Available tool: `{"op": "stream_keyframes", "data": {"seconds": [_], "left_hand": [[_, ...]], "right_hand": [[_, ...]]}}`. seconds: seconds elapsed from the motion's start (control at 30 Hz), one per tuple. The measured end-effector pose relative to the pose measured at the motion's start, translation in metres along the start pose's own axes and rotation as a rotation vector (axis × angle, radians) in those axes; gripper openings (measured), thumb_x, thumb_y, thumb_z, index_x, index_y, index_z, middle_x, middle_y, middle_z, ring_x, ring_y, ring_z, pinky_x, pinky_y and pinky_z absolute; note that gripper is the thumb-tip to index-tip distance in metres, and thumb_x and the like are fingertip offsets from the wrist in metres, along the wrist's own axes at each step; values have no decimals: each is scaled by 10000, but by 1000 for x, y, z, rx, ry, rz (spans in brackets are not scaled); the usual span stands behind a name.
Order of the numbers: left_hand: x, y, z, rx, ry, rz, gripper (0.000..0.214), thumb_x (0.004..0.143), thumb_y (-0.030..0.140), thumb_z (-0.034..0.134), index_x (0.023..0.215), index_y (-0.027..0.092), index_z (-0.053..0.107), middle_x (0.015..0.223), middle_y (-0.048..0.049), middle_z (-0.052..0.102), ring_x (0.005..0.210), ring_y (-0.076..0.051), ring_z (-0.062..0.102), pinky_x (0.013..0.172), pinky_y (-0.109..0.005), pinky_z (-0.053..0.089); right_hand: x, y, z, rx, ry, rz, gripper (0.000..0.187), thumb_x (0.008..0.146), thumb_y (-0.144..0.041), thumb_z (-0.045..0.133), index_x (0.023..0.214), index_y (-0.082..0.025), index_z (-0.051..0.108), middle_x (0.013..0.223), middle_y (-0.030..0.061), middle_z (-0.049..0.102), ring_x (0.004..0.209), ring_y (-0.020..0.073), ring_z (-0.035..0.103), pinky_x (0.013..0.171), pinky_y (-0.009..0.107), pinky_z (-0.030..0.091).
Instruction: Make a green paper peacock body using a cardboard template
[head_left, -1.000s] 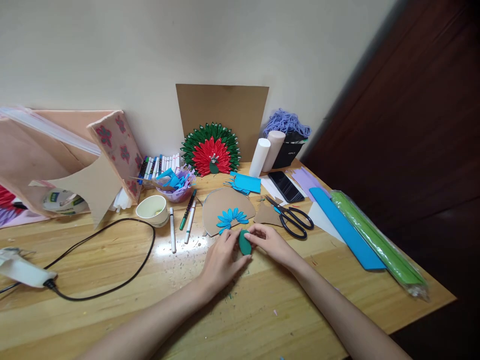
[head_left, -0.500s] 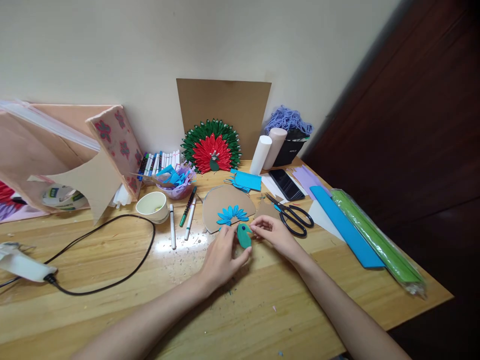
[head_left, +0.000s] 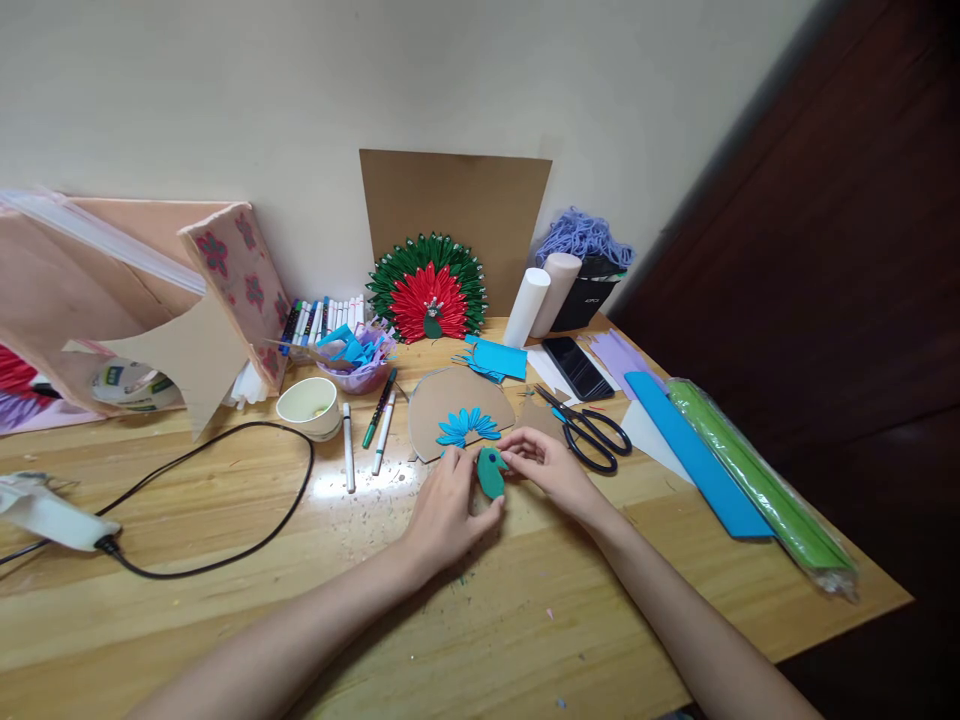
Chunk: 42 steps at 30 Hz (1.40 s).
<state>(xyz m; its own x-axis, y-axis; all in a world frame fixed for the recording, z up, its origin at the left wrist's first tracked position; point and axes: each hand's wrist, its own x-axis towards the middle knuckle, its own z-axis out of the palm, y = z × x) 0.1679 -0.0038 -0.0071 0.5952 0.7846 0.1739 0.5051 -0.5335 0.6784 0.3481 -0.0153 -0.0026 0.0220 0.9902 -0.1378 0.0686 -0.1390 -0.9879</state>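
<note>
A small green bird-shaped cutout (head_left: 491,477) with a dark blue eye spot is held just above the table. My left hand (head_left: 451,510) grips it from the left, the thumb curled under its lower end. At the bird's head, the fingertips of my right hand (head_left: 541,465) are pinched together by the beak; what lies between them is too small to make out. Right behind the hands lies a rounded cardboard piece (head_left: 427,405) with a half ring of blue paper petals (head_left: 469,425) on it.
Black-handled scissors (head_left: 596,440) and a phone (head_left: 577,367) lie to the right, near a blue paper strip (head_left: 697,455) and a green wrapped roll (head_left: 757,480). Markers (head_left: 349,450), a paper cup (head_left: 319,418) and a corded glue gun (head_left: 56,515) are left. A red-green peacock (head_left: 427,300) stands behind.
My right fingers have moved in closer against the bird's head, and the bird has turned slightly. The whole view has shifted a little. My left hand keeps its grip.
</note>
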Motion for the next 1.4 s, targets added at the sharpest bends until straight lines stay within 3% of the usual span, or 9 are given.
{"op": "stream_keyframes", "data": {"seconds": [0.63, 1.03, 1.27, 1.33, 1.4], "left_hand": [[0, -5, 3, -15, 44, 16, 568, 797, 256, 572, 1318, 194, 356, 1079, -98, 506, 999, -246, 514, 825, -384, 459], [2, -1, -1, -1, -13, 1, 468, 839, 290, 524, 1290, 224, 421, 976, -74, 510, 888, -222, 515, 754, -352, 452], [2, -2, 1, 56, -27, 4, 407, 816, 299, 545, 1207, 208, 474, 963, -68, 533, 899, -229, 511, 758, -358, 438], [1, -3, 1, 68, -28, 4, 395, 811, 293, 545, 1189, 199, 479, 966, -70, 536, 904, -231, 511, 762, -361, 438], [1, -3, 2, 79, -30, 8, 381, 803, 292, 550, 1166, 195, 488, 959, -70, 541, 900, -233, 511, 762, -364, 437]], "right_hand": [[2, 2, -1, -3, 21, 11, 378, 654, -470, 717, 841, -166, 595, 787, 36, 628, 748, 161, 605, 729, 327, 513], [2, 0, -2, -51, 53, -49, 322, 693, -409, 678, 887, -155, 635, 768, 40, 653, 725, 167, 617, 690, 308, 510], [1, 2, -8, -301, 27, -83, 207, 780, -344, 585, 881, -172, 643, 804, 49, 688, 756, 186, 641, 701, 309, 503], [2, -2, -21, -449, 98, -119, 188, 801, -341, 561, 849, -184, 652, 820, 50, 696, 752, 191, 640, 703, 315, 497], [4, -4, -39, -609, 257, -165, 188, 803, -350, 558, 847, -193, 651, 828, 50, 691, 735, 194, 629, 678, 317, 487]]}}
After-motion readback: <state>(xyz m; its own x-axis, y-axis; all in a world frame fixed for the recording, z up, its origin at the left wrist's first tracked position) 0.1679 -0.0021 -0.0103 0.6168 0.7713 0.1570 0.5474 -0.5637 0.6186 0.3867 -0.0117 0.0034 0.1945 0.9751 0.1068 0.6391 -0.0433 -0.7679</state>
